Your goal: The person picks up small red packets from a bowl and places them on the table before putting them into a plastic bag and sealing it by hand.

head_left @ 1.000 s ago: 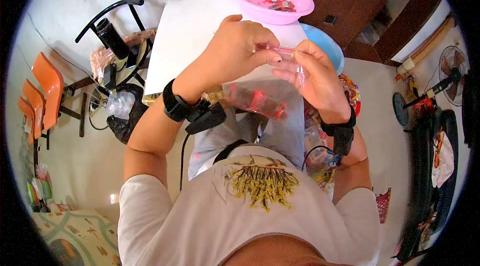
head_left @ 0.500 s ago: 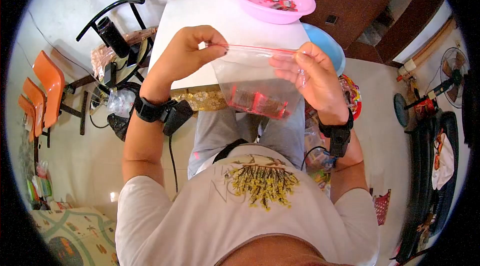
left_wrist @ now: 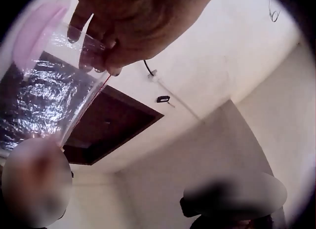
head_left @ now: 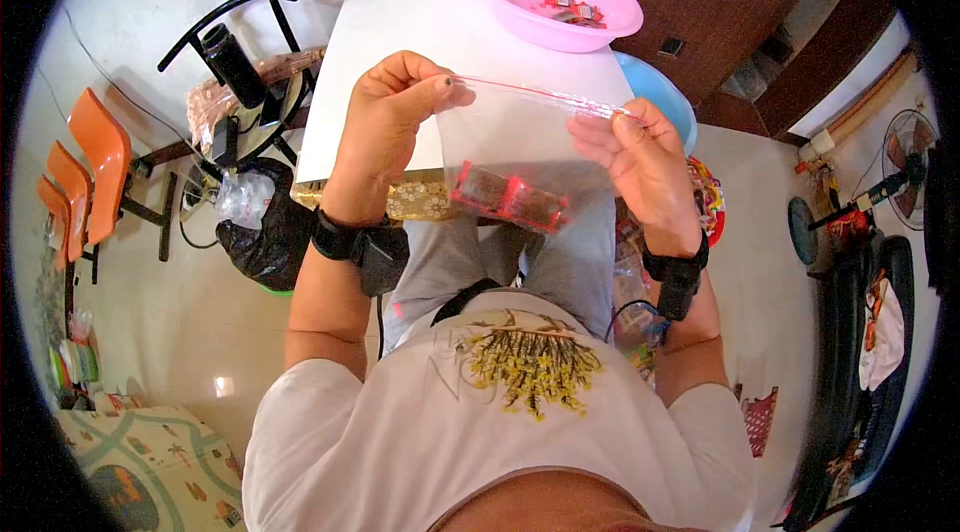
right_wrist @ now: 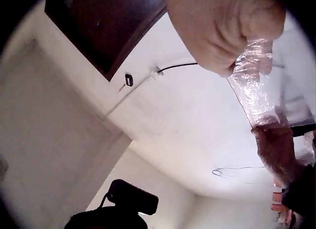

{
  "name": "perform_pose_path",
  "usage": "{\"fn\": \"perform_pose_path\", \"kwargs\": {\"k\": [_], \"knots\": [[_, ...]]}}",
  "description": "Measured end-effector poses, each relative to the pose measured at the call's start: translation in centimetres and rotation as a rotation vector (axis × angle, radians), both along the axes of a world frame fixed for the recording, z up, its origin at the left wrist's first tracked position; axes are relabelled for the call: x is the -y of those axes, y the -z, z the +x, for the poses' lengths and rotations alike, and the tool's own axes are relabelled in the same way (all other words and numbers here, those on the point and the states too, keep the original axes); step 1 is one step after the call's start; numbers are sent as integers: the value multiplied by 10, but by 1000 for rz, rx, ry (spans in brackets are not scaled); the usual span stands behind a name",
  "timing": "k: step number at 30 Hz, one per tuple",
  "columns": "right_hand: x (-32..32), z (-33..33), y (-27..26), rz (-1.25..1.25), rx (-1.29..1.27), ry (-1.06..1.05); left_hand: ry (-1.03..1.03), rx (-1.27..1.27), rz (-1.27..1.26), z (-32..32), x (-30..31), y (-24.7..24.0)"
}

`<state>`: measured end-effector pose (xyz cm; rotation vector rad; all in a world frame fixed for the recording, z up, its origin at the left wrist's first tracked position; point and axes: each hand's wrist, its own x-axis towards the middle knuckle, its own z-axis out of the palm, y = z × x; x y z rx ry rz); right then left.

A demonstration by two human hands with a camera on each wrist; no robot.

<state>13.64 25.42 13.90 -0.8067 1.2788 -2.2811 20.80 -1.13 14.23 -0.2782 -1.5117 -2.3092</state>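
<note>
A clear zip bag [head_left: 520, 137] with a red strip along its top edge hangs between the two hands. Red-edged dark packets [head_left: 510, 197] lie at its bottom. The left hand [head_left: 390, 117] pinches the bag's top left corner between thumb and forefinger; the right hand [head_left: 650, 167] pinches the top right corner, its other fingers behind the film. In the left wrist view the left hand [left_wrist: 143, 24] holds one end of the shiny bag [left_wrist: 44, 100]. The right wrist view shows the right hand [right_wrist: 227, 29] at the bag [right_wrist: 259, 90].
Beyond the hands, a pink basin [head_left: 560, 32] with small red packets stands on the white table [head_left: 430, 27]. A blue basin [head_left: 660, 97] is beside the table. Orange chairs [head_left: 100, 162] and a black bag [head_left: 265, 242] are at left, a fan [head_left: 905, 167] at right.
From near the right hand, the left hand has moved left along the bag's top edge to its far corner. The bag now hangs spread out; the right hand keeps its grip.
</note>
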Motion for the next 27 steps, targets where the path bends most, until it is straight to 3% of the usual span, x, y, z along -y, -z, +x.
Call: {"fn": "perform_pose_path", "kwargs": {"k": [5,12,15,18,21,24,27], "knots": [[-1,-9,11,152,-134,167,-147,-8,-32,5,-15,-10],[-12,-27,8,549,-382,356,-175,36,-98,6,-20,-14],[-16,-43,4,630,-573,472,-173,31,-44,6,-24,-13],[-1,-32,-17,642,-837,771,-185,12,-49,7,-28,-15],[30,-10,-41,475,-1269,885,-170,16,-57,8,-33,-16],[56,6,-38,470,-1281,621,-169,22,-114,8,-42,-15],[46,-1,-36,782,-1137,338,-193,7,-228,10,-46,-12]]}}
